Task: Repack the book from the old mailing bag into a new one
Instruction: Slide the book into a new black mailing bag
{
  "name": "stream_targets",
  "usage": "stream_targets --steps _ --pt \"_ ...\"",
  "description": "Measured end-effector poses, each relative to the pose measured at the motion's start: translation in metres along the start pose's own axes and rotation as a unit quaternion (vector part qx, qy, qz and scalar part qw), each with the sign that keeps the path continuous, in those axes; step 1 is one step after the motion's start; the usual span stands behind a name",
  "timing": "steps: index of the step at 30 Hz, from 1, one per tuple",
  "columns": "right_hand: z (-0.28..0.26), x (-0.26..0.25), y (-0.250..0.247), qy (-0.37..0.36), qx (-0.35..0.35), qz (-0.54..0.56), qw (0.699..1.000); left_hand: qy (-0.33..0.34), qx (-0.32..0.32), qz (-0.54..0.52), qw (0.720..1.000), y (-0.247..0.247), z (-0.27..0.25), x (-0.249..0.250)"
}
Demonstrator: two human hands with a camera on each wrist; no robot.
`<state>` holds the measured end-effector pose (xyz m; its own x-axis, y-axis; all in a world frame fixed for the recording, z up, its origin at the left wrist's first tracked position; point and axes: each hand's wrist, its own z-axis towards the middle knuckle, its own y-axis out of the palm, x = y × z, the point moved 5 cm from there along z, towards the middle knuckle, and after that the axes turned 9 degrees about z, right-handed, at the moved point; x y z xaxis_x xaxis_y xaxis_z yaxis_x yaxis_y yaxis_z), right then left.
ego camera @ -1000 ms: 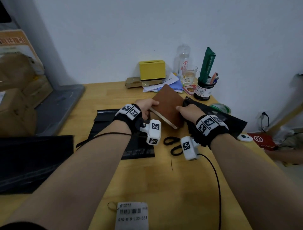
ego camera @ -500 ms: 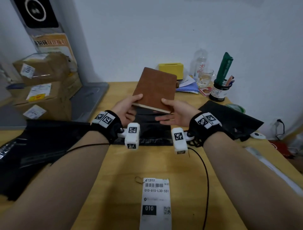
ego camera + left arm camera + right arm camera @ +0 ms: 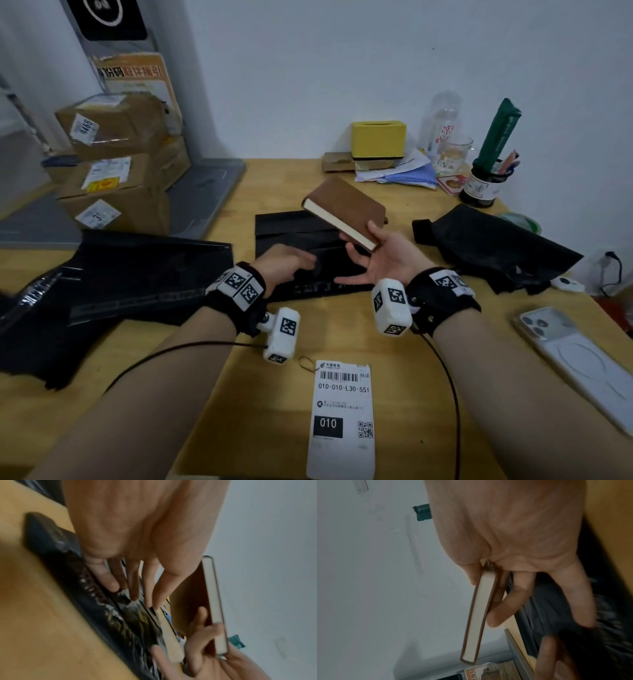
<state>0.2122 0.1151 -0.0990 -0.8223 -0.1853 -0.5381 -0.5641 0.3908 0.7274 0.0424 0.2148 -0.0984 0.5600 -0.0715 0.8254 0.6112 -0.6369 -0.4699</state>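
Observation:
My right hand (image 3: 376, 251) holds the brown book (image 3: 346, 205) by its near corner, thumb (image 3: 472, 574) on the top cover and fingers (image 3: 505, 608) underneath. The book hangs tilted above a flat black mailing bag (image 3: 294, 229) in the middle of the table. My left hand (image 3: 294, 262) reaches over that bag with straight fingers (image 3: 133, 592) touching its surface. In the left wrist view the book (image 3: 192, 595) sits to the right of my fingers. A crumpled black mailing bag (image 3: 489, 243) lies at the right.
A pile of black bags (image 3: 120, 274) covers the table's left side. A shipping label (image 3: 339, 411) lies near the front edge and a phone (image 3: 579, 363) at the right. A yellow box (image 3: 378, 138), papers, a glass and a pen cup (image 3: 479, 186) stand at the back; cardboard parcels (image 3: 116, 161) are stacked far left.
My left hand has let go of the book and dropped onto the flat black bag. The right hand now holds the book alone, lower and tilted flatter.

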Motion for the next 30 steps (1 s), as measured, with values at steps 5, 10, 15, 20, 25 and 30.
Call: stream_targets --steps 5,10,15,20,25,30 --pt "0.005 0.003 -0.009 -0.024 0.026 -0.018 0.999 -0.020 -0.039 0.158 0.986 0.011 0.003 0.011" --pt "0.009 0.003 -0.013 -0.023 0.026 -0.008 0.999 0.002 -0.048 0.263 0.964 0.021 0.014 0.020" --pt "0.007 0.000 -0.011 -0.020 0.026 -0.018 0.999 0.004 0.002 0.215 0.977 0.021 0.027 0.015" --pt "0.005 -0.002 -0.014 -0.027 0.030 -0.034 0.999 -0.019 0.027 0.156 0.987 0.016 0.035 0.008" --pt "0.000 -0.007 -0.015 -0.041 0.041 -0.043 0.997 -0.092 0.005 0.076 0.993 -0.007 0.043 0.001" --pt "-0.018 -0.031 -0.014 -0.108 0.072 -0.129 0.983 -0.123 -0.024 0.117 0.985 -0.030 0.058 0.007"
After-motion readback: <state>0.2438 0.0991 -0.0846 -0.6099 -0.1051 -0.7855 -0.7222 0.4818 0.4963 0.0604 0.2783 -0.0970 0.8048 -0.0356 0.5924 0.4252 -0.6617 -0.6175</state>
